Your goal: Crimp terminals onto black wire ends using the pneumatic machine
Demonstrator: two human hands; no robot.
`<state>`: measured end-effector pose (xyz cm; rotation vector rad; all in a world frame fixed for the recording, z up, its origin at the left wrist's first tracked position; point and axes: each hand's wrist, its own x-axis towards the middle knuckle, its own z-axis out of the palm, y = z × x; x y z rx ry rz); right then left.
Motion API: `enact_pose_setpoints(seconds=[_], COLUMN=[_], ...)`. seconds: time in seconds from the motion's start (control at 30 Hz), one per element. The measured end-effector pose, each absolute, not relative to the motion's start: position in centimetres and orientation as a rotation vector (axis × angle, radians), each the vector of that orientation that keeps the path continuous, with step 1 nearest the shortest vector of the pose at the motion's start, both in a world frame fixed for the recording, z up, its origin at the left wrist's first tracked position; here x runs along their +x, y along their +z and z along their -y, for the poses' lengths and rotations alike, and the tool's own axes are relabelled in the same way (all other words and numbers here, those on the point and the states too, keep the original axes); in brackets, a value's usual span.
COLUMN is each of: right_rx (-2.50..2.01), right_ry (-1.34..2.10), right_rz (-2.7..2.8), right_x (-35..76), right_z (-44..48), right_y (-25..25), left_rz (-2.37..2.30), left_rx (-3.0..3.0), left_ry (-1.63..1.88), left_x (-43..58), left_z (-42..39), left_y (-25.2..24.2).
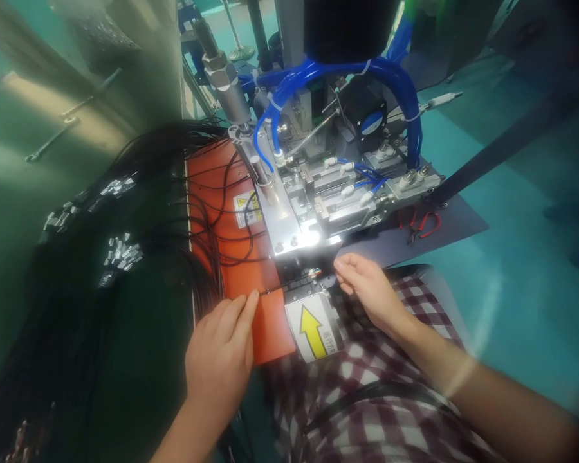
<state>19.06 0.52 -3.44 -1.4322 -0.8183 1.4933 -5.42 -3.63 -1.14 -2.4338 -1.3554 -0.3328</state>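
Note:
Over the orange plate (pixel 231 270), my left hand (pixel 219 347) is closed, with thumb and finger pinching a thin black cable (pixel 276 290). That cable runs right toward the front of a metal machine (pixel 289 225), where a small shiny end piece (pixel 313 273) shows. My right hand (pixel 369 286) is just right of this end piece, fingers curled together in a pinch. Anything between those fingertips is too small to make out. Below the cable, a label with a yellow arrow (pixel 312 331) covers the machine's front block.
Bundles of black cables with silvery ends (pixel 121 254) hang at the left, some crossing the orange plate. Blue air hoses (pixel 328 67) arch over the machine. Red-handled pliers (pixel 417 226) lie on a grey board (pixel 456 225) at the right. A checkered garment (pixel 367 411) covers my lap.

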Motion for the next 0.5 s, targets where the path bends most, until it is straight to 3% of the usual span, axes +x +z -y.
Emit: enact_pose_setpoints(seconds=[0.5], right_rx=[-1.378], right_ry=[1.651], right_rz=[0.823], right_x=[17.8], right_z=[-0.2], right_y=[-2.6], left_rz=[1.357], left_rx=[-2.456], left_ry=[-0.401], left_x=[-5.3], left_z=[3.4], left_y=[-1.0])
